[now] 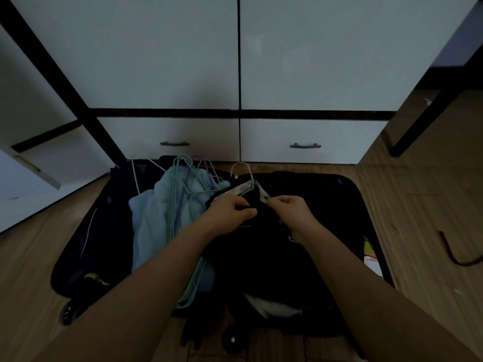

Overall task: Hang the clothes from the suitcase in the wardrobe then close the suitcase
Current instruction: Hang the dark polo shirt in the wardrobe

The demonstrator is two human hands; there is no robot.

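Garment: black garment (261,246), dark fabric with a pale patterned collar at its top; lies in the suitcase, centre of the frame.
Hanger: white wire hanger (244,176), hook pointing to the upper frame, shoulders inside the collar.
Left hand: left hand (231,214) pinches the collar fabric on its left side, fingers curled.
Right hand: right hand (294,209) pinches the collar on its right side, just beside the hanger arm.
Suitcase: black suitcase (350,205), open flat on the floor, lower centre.
Other contents: light blue cloth (154,218) with a bundle of hangers (187,178) on it, left of the garment.
Wardrobe: white wardrobe (183,61), doors closed, upper frame.
Floor: wood floor (418,205).
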